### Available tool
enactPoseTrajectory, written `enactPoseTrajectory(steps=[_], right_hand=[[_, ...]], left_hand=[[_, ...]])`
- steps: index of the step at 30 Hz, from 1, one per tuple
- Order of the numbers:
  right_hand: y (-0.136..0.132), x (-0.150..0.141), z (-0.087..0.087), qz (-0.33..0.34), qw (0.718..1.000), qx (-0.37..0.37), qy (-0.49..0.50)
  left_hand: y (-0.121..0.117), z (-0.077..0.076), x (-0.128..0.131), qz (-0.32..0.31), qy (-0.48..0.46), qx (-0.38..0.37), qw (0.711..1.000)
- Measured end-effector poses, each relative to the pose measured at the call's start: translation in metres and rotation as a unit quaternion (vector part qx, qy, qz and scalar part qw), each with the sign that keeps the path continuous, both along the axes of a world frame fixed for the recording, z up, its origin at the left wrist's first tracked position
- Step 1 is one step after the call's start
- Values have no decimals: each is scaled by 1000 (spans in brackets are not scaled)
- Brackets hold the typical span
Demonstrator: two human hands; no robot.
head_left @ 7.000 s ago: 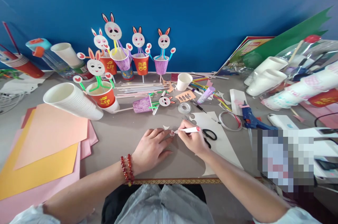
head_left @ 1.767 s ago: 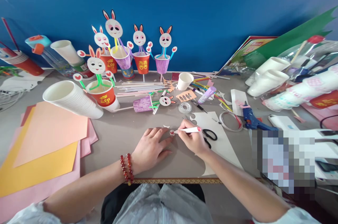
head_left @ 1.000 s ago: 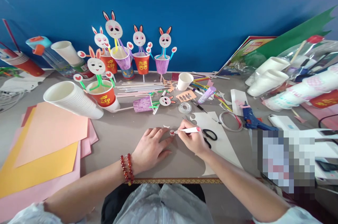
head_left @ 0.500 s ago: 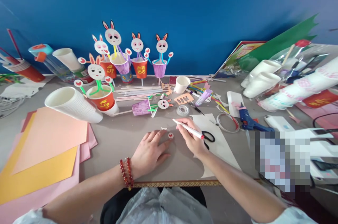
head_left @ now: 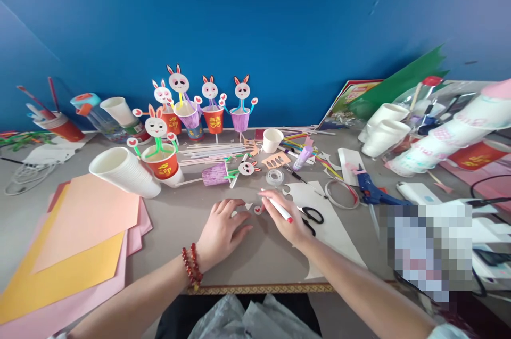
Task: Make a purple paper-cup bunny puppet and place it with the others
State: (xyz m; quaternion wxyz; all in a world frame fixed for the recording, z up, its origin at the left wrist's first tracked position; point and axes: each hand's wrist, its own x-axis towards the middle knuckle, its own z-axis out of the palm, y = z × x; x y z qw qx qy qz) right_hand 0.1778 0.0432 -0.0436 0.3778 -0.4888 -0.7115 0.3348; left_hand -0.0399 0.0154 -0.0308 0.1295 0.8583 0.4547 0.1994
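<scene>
Right hand (head_left: 291, 230) is closing in a pen grip around a white, red-ended marker (head_left: 280, 208), just on the near side of the tape roll (head_left: 274, 182). Marker is slanting, tip pointing away from the person, toward the near left of the tape roll, staying clear of the paper disc (head_left: 257, 211). The disc, white with a red heart, is lying nearer than the tape roll and slightly left of it, right by the right fingertips; can't tell if they're touching it.

Left hand (head_left: 221, 227) is resting palm down, left of the tape roll and nearer, fingers loosely bent, thumb apart, not gripping anything visible; underside is hidden. White scrap (head_left: 249, 206) is lying by its fingertips, nearer and left of the tape roll.

Black-handled scissors (head_left: 321, 216) are lying over a white sheet (head_left: 331, 243), right of the tape roll and nearer. Peach card (head_left: 275, 160) is lying just behind the tape roll, white cup (head_left: 272, 141) standing behind that. Purple cup figure (head_left: 214, 174) is lying on its side, left of the tape roll. Blue glue gun (head_left: 371, 190) is lying well right of it.
</scene>
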Motion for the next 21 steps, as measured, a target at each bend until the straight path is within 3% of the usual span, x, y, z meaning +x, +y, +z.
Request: enactPoseTrajectory(steps=[3, 9, 14, 21], right_hand=[[-1, 0, 1, 14, 1000, -20, 6], [0, 1, -1, 32, 999, -4, 2], [0, 1, -5, 16, 999, -2, 29], [3, 4, -8, -19, 997, 12, 78]], left_hand=[[5, 0, -7, 24, 7, -12, 1000], [8, 5, -5, 11, 63, -11, 998], [7, 13, -14, 11, 72, -21, 997], [0, 9, -23, 10, 62, -19, 998]])
